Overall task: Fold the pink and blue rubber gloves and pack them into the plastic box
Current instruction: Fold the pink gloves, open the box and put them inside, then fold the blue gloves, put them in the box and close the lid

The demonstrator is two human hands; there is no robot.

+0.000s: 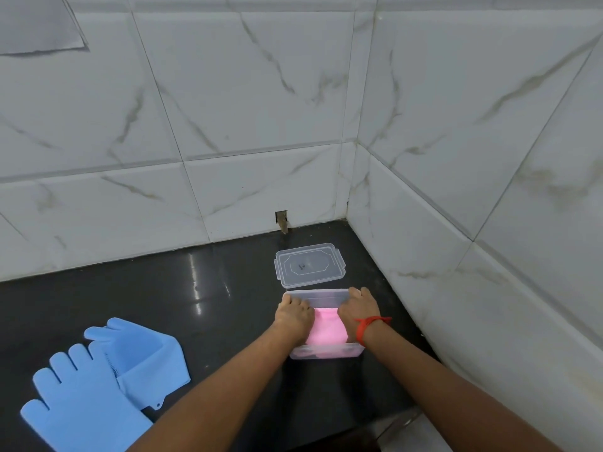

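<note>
A clear plastic box [326, 351] stands on the dark counter near the right wall. Folded pink gloves [325, 331] lie inside it. My left hand [293, 316] and my right hand [359, 309] both reach into the box and press on the pink gloves from either side, fingers toward the far rim. Two blue gloves lie flat at the lower left, apart from both hands: one blue glove [75, 399] nearest me, the other blue glove [143, 360] partly under it.
The box's clear lid [310, 265] lies flat just behind the box. Tiled walls close the counter at the back and on the right [456, 256]. The counter's front edge [391, 419] runs close by the box at the lower right.
</note>
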